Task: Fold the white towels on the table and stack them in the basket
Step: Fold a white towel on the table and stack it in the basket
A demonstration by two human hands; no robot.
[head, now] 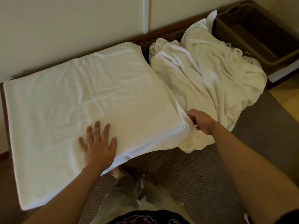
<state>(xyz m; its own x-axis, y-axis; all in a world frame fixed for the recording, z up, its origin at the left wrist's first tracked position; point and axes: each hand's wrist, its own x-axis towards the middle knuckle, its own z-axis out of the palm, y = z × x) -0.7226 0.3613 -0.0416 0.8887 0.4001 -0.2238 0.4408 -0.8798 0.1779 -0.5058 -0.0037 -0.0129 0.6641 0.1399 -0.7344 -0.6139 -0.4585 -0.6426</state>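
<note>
A large white towel [84,97] lies spread flat over the low table, covering most of it. My left hand [98,146] presses flat on the towel's near edge, fingers spread. My right hand [200,122] pinches the towel's near right corner, fingers curled into the fabric. A crumpled heap of white towels [208,75] lies to the right of the flat towel, partly hanging off the table's end. The brown basket [229,41] stands at the far right behind the heap; its inside looks bare.
The table's dark wooden edge [6,120] shows at the left. A pale wall [64,29] runs close behind the table. Brown patterned carpet [194,175] lies under my bare feet [145,180] near the table's front.
</note>
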